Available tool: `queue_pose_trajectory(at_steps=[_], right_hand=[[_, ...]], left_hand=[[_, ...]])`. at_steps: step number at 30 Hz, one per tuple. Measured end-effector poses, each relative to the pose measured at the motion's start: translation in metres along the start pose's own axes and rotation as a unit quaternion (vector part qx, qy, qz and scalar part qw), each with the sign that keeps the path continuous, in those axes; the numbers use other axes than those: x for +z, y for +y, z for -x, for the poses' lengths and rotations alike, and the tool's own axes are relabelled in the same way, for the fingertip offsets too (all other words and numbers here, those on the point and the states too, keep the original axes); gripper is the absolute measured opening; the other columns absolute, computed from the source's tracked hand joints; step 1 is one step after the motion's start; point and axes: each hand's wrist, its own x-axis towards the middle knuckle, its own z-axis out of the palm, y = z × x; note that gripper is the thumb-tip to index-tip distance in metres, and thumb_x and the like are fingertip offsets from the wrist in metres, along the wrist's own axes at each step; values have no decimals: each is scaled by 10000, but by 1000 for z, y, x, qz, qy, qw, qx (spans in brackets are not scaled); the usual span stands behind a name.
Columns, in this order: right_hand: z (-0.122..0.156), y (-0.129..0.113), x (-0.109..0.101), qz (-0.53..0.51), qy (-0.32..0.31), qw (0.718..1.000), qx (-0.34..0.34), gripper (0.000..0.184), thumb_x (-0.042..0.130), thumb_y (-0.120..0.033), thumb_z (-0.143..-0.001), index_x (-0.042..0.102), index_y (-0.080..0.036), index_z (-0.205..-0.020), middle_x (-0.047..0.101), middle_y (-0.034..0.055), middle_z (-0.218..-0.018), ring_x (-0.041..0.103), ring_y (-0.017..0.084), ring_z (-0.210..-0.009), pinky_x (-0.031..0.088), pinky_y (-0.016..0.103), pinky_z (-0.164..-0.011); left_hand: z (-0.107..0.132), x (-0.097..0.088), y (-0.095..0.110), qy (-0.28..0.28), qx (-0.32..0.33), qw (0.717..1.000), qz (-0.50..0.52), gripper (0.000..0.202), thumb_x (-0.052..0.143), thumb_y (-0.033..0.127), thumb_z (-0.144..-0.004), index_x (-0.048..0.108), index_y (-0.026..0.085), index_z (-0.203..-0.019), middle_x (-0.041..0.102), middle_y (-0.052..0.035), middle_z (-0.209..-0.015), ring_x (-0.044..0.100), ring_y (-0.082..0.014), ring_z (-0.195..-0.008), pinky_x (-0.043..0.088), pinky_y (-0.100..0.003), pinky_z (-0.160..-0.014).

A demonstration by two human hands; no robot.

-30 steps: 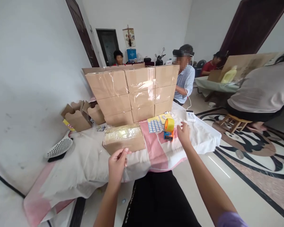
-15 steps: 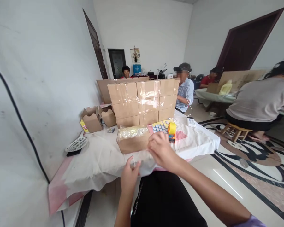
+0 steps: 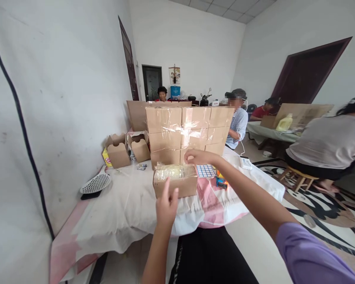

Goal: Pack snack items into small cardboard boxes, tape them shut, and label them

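Note:
A small cardboard box [image 3: 176, 188] sits near the table's front edge, with shiny clear tape and something pale yellow along its top. My left hand [image 3: 166, 205] is in front of the box, index finger stretched up and thumb apart, holding nothing. Over the box's back right corner is my right hand [image 3: 197, 156], its fingers pinched together; whatever is between them, if anything, is too small to make out. Right of the box lie a blue-and-white grid sheet [image 3: 206, 170] and a blue-and-orange item [image 3: 221, 183], partly behind my right forearm.
Taped cardboard boxes form a wall [image 3: 165, 132] behind the small box. Two open cartons [image 3: 118, 154] and a white perforated scoop [image 3: 96, 183] are on the left. A white device with a cable [image 3: 245, 162] lies at right. Several people sit at tables beyond.
My right hand has moved from the box's right front side up and back over its far corner. My left index finger has straightened upward. The view has shifted, so the table sits slightly lower.

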Motion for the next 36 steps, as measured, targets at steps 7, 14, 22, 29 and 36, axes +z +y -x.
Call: queue_pose_trajectory(at_steps=[7,14,22,29,36], right_hand=[[-57,53,71,13,40,995,87,109,740,-193,-769,717,-163,-871,602,148,-1267,530,357,-1187,432,496,-997],[-38,85,85,-86,163,975,126,501,517,-277,-973,419,-139,-1445,467,203,-1444,462,314,-1325,393,509,-1097],[67,76,177,-316,179,932,-13,1234,863,-590,-663,139,-216,-1589,269,180,-1569,304,319,-1491,312,484,-1222],[87,58,187,-240,360,901,20,1087,886,-352,-559,316,-226,-1475,427,136,-1371,443,336,-1322,410,503,-1157],[207,97,112,-228,551,785,166,933,811,-439,-688,302,-271,-1452,383,145,-1476,473,350,-1321,567,436,-928]], left_hand=[[-56,46,6,-118,43,962,-242,448,586,361,-953,639,278,-1390,768,-127,-809,709,-278,-726,431,-314,-659],[-18,75,-37,-45,59,965,-250,448,395,396,-1054,576,285,-1448,813,-96,-944,756,-221,-791,454,-273,-655],[19,106,-100,154,203,933,-253,417,479,288,-1013,640,83,-1339,802,-166,-1007,745,-203,-659,503,-271,-564],[30,97,-114,129,248,925,-256,349,528,299,-985,692,103,-1222,717,-47,-589,632,-175,-459,438,-273,-495],[33,94,-143,26,138,953,-269,329,517,397,-921,727,234,-1115,770,-54,-716,723,-252,-614,520,-329,-568]])
